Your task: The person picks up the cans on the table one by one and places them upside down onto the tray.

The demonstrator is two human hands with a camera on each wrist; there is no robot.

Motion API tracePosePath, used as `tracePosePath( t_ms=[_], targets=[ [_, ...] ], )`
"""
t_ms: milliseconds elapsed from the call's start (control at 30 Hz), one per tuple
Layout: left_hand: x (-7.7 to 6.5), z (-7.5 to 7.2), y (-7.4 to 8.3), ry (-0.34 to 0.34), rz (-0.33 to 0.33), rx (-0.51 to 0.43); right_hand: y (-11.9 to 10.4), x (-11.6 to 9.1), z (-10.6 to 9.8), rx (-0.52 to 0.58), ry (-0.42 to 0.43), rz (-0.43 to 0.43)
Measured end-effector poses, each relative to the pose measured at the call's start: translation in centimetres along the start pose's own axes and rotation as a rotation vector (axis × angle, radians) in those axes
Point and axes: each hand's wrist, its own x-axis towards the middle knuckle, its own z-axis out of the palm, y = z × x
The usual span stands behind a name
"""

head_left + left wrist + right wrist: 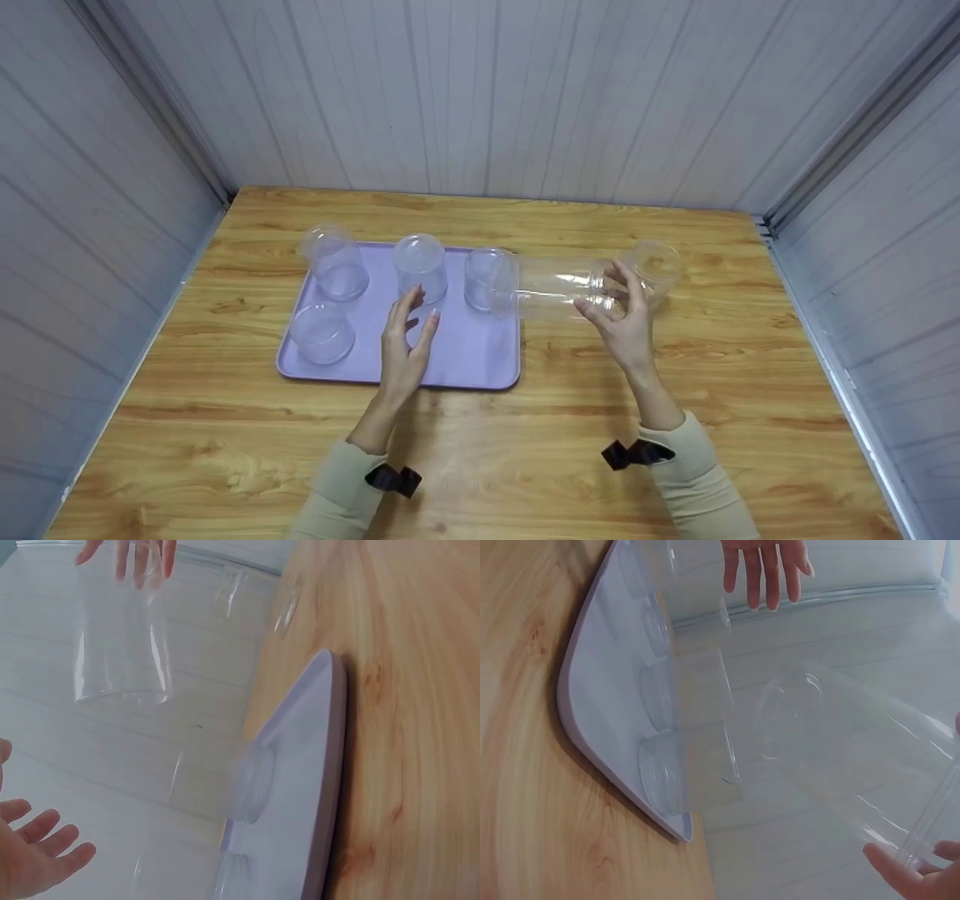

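1 clear jar (553,289) is held sideways by the right hand (630,326), its threaded neck end pinched between thumb and curved fingers. The jar is raised above the tabletop (525,457) and extended to the left of that hand, its base reaching over the right edge of the purple tray (469,356). The left hand (403,351) is spread above the tray, thumb parted from fingers, nothing gripped. 4 standing jars (420,259) are carried by the tray; 1 other jar (654,262) is placed just beyond the right hand.
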Motion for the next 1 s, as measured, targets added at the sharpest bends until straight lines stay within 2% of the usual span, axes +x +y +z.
tracePosePath(
  t_ms=[167, 367, 633, 767, 1000],
  targets=[
    [-0.5, 0.4, 1.6, -0.039, -0.007, -0.040, 0.1, -0.6, 0.0, 0.045, -0.041, 0.029],
    [-0.7, 0.7, 1.6, -0.095, 0.002, -0.081, 0.2, -1.2, 0.2, 0.145, -0.088, 0.104],
    [-0.7, 1.1, 1.7, -0.174, 0.008, -0.108, 0.5, -1.7, 0.6, 0.282, -0.131, 0.122],
    [-0.7, 1.3, 1.7, -0.212, 0.014, -0.145, 0.7, -2.0, 0.8, 0.322, -0.143, 0.165],
    [-1.0, 1.6, 1.7, -0.264, 0.020, -0.164, 1.1, -2.4, 1.0, 0.400, -0.213, 0.225]
  ],
)
